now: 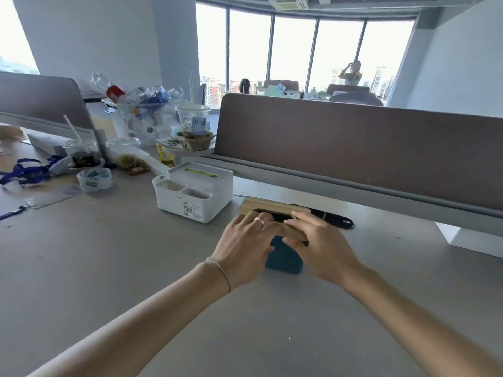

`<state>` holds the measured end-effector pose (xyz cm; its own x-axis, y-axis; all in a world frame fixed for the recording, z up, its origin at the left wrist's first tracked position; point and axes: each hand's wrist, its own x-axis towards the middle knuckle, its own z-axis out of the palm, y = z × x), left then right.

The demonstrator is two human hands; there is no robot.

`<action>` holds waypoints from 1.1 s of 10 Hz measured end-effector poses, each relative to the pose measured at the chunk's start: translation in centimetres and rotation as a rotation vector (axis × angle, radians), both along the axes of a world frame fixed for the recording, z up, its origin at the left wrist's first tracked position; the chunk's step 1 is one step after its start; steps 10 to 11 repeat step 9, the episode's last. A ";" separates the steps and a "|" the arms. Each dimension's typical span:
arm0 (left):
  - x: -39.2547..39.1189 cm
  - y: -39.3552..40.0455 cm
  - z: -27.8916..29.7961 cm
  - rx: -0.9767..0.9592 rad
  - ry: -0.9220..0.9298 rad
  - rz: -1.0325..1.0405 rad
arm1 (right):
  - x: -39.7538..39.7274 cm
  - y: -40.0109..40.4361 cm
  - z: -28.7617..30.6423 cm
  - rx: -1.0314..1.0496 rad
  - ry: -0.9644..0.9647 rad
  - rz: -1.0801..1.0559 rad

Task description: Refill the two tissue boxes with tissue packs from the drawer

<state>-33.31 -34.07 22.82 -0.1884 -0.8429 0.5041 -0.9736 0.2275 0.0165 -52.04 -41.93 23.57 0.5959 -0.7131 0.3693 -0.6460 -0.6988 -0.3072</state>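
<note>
1. Two bare arms are reaching forward over the grey desk [114,268] from the bottom of the view.
2. The left hand [245,248] is lying flat on the left part of a wooden lid [261,206], with its fingers spread. It is wearing a ring and a thin bracelet.
3. The right hand [318,246] is resting on the right part of that lid, with its fingers curled over the near edge. Both hands are pressing on the lid; I cannot tell if they are gripping it tight.
4. The lid is sitting on top of a blue tissue box [284,261]. Only a bit of the blue box is showing between the two wrists. Something dark green is peeking through the slot in the lid.
5. A black pen [334,217] is lying just behind the lid, to the right.
6. A white tissue box [201,191] is standing to the left of the hands and a little farther away. Its lid is on, and something green is showing in the slot on top. Two small open cups are built into its front.
7. A roll of tape [95,179] and blue lanyards [24,170] are lying farther left.
8. Plastic drink cups [193,121] and empty bottles are crowding the back of the desk.
9. A brown divider panel [353,148] is standing behind it all.
</note>
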 end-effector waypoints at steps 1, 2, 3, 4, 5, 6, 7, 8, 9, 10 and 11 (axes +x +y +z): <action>1.6 -2.7 -0.4 -0.013 0.035 0.094 | 3.6 -1.4 -0.4 -0.026 -0.042 -0.026; 3.7 -5.3 -0.7 -0.043 0.065 0.142 | 6.4 -3.2 -0.6 -0.091 -0.117 -0.023; 5.2 -7.3 -1.1 -0.074 0.103 0.151 | 8.6 -5.4 -1.3 -0.114 -0.145 -0.033; 6.5 -9.2 -1.8 -0.073 0.131 0.121 | 10.3 -7.6 -2.1 -0.121 -0.148 -0.056; 7.3 -10.5 -2.4 -0.048 0.144 0.140 | 11.5 -9.0 -2.4 -0.089 -0.151 -0.087; 7.7 -11.2 -2.9 -0.053 0.159 0.144 | 12.4 -9.6 -2.7 -0.099 -0.153 -0.093; 8.0 -11.4 -2.9 -0.039 0.200 0.135 | 12.6 -9.5 -2.6 -0.072 -0.144 -0.091; 8.0 -11.2 -2.0 -0.031 0.256 0.123 | 12.3 -9.3 -1.8 -0.029 -0.142 -0.059; 6.3 -10.4 0.8 -0.064 0.580 0.158 | 11.7 -7.6 0.4 0.085 -0.424 -0.090; 6.3 -10.4 0.8 -0.064 0.580 0.158 | 11.7 -7.6 0.4 0.085 -0.424 -0.090; 6.3 -10.4 0.8 -0.064 0.580 0.158 | 11.7 -7.6 0.4 0.085 -0.424 -0.090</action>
